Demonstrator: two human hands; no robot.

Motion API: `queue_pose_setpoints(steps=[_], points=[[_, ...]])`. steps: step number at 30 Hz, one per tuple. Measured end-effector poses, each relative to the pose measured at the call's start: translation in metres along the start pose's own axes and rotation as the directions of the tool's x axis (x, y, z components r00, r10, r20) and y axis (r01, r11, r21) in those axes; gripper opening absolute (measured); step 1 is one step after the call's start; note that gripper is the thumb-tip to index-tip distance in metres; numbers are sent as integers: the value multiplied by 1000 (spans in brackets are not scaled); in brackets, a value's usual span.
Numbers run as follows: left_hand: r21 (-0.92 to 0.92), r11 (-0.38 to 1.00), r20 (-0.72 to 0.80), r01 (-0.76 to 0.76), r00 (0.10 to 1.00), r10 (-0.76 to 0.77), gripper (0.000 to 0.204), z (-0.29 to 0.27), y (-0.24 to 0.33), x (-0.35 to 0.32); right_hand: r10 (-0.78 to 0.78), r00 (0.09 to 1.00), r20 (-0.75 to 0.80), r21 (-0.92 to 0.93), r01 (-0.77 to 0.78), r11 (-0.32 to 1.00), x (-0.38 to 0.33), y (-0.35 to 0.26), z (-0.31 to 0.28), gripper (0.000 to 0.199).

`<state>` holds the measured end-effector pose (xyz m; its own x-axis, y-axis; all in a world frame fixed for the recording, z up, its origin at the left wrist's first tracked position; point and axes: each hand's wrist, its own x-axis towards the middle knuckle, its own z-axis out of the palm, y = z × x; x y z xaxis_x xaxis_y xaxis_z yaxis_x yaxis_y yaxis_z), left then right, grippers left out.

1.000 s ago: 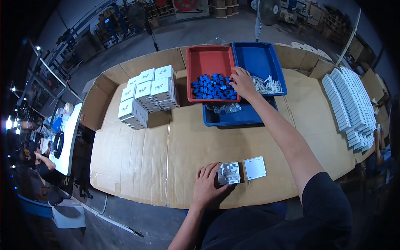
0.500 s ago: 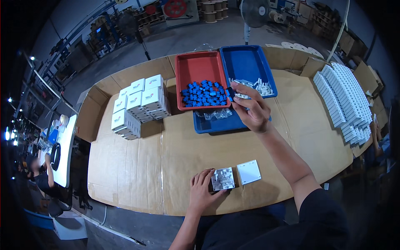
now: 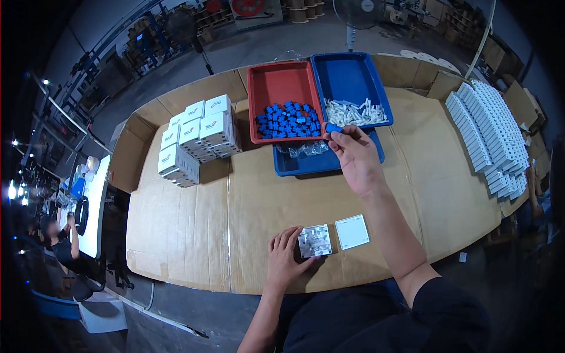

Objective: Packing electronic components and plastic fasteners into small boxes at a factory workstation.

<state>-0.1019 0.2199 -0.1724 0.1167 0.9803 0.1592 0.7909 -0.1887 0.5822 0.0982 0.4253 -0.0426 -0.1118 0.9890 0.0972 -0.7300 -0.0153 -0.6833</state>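
Observation:
My right hand [image 3: 358,157] is raised just in front of the trays, pinching a small blue plastic connector [image 3: 333,127] between thumb and fingers. At the table's near edge my left hand [image 3: 285,257] grips a small square white box [image 3: 329,249] by its left side, thumb along the near edge. A crinkled clear plastic bag [image 3: 314,240] fills the box; its contents are hard to make out. Right of the box lies a flat square white cover [image 3: 352,232]. Many blue connectors [image 3: 288,119] lie in the red tray [image 3: 282,76] beyond my right hand.
A blue tray [image 3: 347,67] holds slim white pieces [image 3: 356,112]; another blue tray [image 3: 306,167] sits below, with clear plastic in it. White boxes [image 3: 200,132] are stacked left, white parts [image 3: 491,132] right. Cardboard walls [image 3: 168,112] edge the table. A person [image 3: 65,244] works far left.
My right hand has drawn back slightly from the trays and turned, still pinching the blue connector. My left hand stays on the white box. The whole view has shifted a little.

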Motion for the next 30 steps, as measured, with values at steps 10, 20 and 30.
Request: queue_pose_setpoints(steps=[10,20,30], points=[[-1,1000,-9,-13,1000,13,86,2,0,-2,196,954,228,342,-267,901,-18,-11,-11,16],[7,999,12,32,999,-32,88,8,-3,-3,202,953,226,261,-259,930,-37,-4,-18,33],[-36,997,-24,65,998,-65,107,5,-5,1,156,900,408,-895,360,262,-115,83,-60,26]])
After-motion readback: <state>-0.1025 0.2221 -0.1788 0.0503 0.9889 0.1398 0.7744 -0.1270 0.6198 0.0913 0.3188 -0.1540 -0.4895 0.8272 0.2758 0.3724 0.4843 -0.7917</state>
